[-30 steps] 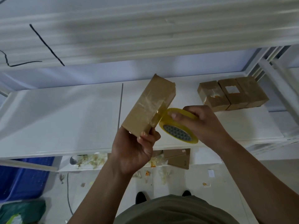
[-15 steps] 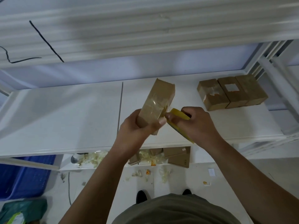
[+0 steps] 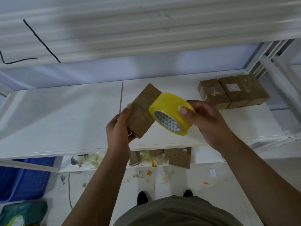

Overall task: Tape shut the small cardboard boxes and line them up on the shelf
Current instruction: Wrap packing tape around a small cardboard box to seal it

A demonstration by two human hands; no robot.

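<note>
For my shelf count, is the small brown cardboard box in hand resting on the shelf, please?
Off it: the left hand grips the box, tilted, above the white shelf.

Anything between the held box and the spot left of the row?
Nothing on the shelf. Only the tape roll, held in the right hand, sits between the box in the left hand and the row of three boxes.

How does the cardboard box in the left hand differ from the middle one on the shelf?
The held brown cardboard box is gripped by the left hand; the middle brown cardboard box rests on the white shelf. The held box tilts, a yellow tape roll at its edge; the middle box sits flat between two neighbours. Only the middle box shows a white square patch. Both are closed.
</note>
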